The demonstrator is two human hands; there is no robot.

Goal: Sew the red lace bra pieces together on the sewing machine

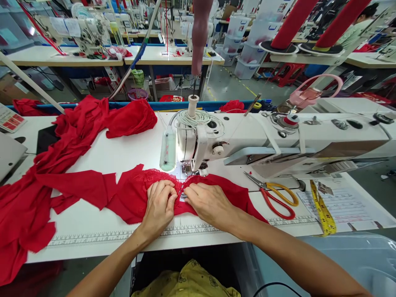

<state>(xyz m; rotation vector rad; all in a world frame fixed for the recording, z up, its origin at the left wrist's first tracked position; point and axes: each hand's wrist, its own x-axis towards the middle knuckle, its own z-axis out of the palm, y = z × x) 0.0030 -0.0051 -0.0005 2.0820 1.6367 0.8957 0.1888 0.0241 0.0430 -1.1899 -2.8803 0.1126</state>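
A red lace garment piece [136,194] lies on the white table just in front of the sewing machine's needle foot [187,167]. My left hand [161,206] rests on the fabric with its fingers curled and pinching the cloth at the centre seam. My right hand [208,202] lies on the red fabric to the right, fingertips pressed together on the same seam, touching the left hand's fingers. A small pale strip shows between the two hands.
A white industrial sewing machine [278,140] spans the right of the table. Scissors with red and yellow handles [275,196] and a yellow tape measure [323,210] lie to the right. A heap of red fabric [71,136] covers the left. Red thread cones [291,24] stand behind.
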